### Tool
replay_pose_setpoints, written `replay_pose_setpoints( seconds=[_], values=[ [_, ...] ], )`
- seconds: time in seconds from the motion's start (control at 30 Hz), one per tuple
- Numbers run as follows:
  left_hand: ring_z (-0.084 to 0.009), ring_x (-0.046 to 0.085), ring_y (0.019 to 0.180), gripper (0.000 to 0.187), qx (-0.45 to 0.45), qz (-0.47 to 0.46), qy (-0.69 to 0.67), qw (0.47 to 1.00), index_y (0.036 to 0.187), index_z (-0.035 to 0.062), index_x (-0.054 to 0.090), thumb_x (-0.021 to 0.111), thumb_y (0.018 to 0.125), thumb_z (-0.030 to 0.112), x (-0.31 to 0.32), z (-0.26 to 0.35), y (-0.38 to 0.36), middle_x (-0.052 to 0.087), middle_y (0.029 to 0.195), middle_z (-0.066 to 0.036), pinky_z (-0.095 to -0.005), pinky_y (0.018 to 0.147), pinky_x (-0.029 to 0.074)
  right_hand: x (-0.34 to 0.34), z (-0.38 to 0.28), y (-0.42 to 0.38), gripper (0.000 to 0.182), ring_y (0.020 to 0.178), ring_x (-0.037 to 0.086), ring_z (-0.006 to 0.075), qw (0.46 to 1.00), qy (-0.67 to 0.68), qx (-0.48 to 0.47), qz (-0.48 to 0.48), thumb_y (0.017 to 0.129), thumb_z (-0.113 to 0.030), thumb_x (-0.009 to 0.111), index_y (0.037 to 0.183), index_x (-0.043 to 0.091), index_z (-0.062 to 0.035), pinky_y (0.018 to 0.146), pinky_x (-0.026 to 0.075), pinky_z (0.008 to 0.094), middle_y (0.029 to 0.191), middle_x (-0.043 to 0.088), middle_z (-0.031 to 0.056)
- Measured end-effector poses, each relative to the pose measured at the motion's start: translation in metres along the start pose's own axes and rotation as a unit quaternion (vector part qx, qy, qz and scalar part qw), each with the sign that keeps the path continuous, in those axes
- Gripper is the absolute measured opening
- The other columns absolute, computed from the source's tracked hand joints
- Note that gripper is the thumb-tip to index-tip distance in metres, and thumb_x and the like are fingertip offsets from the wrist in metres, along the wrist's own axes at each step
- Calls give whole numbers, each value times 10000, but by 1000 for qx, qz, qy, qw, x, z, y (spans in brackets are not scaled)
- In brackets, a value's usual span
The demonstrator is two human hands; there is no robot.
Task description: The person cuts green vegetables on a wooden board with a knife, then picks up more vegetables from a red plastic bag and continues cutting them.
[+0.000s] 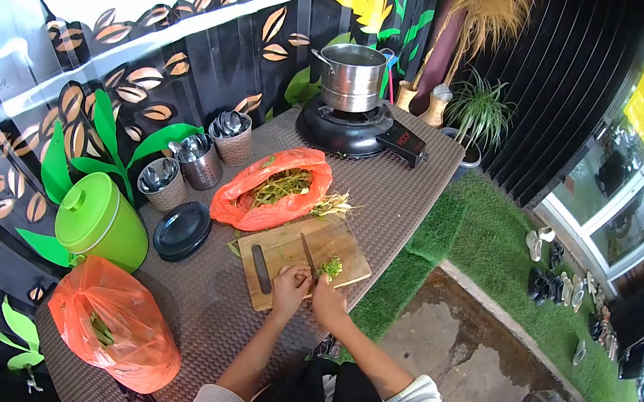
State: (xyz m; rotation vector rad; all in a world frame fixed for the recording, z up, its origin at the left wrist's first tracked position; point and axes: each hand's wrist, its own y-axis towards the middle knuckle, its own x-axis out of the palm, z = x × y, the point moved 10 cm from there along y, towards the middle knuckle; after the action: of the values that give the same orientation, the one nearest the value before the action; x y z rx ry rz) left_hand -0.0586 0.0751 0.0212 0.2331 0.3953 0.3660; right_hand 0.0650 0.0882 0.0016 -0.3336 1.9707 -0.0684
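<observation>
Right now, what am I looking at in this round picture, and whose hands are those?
There is no robot here. A person wears a camera on their head, and this one picture looks forward and down at their bare hands. The right hand holds a knife over a wooden board, beside some chopped greens. The left hand is close by, its fingers bunched; I can't tell if anything is in them. On the table are an open bag of greens, a closed bag, a green bucket, black plates and three cups of spoons. At the far end, a pot sits on a stove.
</observation>
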Motion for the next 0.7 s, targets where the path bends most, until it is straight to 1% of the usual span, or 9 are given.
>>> replay_pose_setpoints(
  seconds=[0.13, 0.2, 0.33, 0.4, 0.43, 0.47, 0.5, 0.57, 0.7],
  values=[
    [-200, 636, 761, 178, 34, 21, 13, 999, 922, 15, 650, 658, 747, -9, -3, 9, -1, 616, 807, -101, -287, 702, 506, -5, -8, 6, 220, 794, 634, 439, 999, 35, -3, 9, 904, -186, 442, 1003, 396, 5, 676, 513, 504, 829, 639, 262],
    [-203, 635, 756, 177, 41, 25, 15, 999, 920, 14, 649, 657, 745, -12, -3, 9, -3, 611, 806, -104, -284, 695, 507, -8, -10, 17, 214, 796, 643, 420, 999, 29, -36, -3, 893, -170, 455, 1013, 395, -3, 682, 518, 497, 821, 639, 262],
    [-213, 625, 718, 160, 62, 20, 44, 997, 895, 5, 642, 655, 737, -19, -4, 22, -4, 621, 780, -116, -296, 681, 505, -11, -11, 7, 207, 803, 647, 411, 997, 31, -60, -23, 888, -159, 459, 1015, 395, -8, 688, 520, 494, 819, 637, 266],
    [-217, 621, 705, 152, 74, 18, 57, 995, 882, 3, 641, 656, 733, -21, -4, 23, -2, 625, 769, -120, -299, 676, 504, -11, -15, -8, 187, 717, 670, 361, 998, -29, -53, 10, 872, -148, 474, 987, 410, -17, 587, 549, 437, 807, 649, 235],
    [-215, 618, 698, 146, 41, 19, 28, 999, 874, 3, 641, 659, 731, -21, -4, 13, 0, 628, 763, -120, -301, 673, 503, -8, -18, -9, 187, 717, 670, 361, 998, -30, -52, 10, 872, -148, 474, 987, 410, -17, 587, 549, 437, 807, 649, 235],
    [-214, 615, 691, 140, 7, 20, 0, 1000, 866, 2, 641, 661, 729, -20, -3, 2, 1, 632, 756, -121, -303, 669, 501, -6, -16, -9, 200, 765, 657, 390, 1000, -7, -25, 12, 882, -159, 465, 1002, 401, -12, 641, 534, 467, 812, 645, 248],
    [-214, 615, 691, 140, 6, 19, 0, 1000, 866, 2, 641, 661, 729, -20, -3, -1, 2, 632, 756, -121, -303, 669, 501, -2, -11, -8, 213, 812, 643, 420, 1000, 16, 2, 15, 892, -170, 455, 1016, 392, -8, 694, 518, 497, 818, 641, 261],
    [-211, 615, 683, 132, -13, 2, -12, 1000, 855, 0, 644, 662, 726, -22, 0, -10, 4, 627, 757, -115, -299, 662, 497, 3, -9, 5, 213, 798, 646, 416, 1000, 17, -11, 16, 891, -167, 455, 1021, 391, -9, 679, 521, 493, 804, 644, 254],
    [-204, 615, 673, 130, -2, 5, 11, 1000, 854, -4, 648, 662, 726, -23, -6, 4, 1, 621, 757, -110, -298, 647, 493, -8, -11, 14, 194, 743, 655, 401, 999, 17, -49, 13, 894, -148, 439, 1023, 393, -10, 623, 530, 475, 759, 647, 236]
  ],
)
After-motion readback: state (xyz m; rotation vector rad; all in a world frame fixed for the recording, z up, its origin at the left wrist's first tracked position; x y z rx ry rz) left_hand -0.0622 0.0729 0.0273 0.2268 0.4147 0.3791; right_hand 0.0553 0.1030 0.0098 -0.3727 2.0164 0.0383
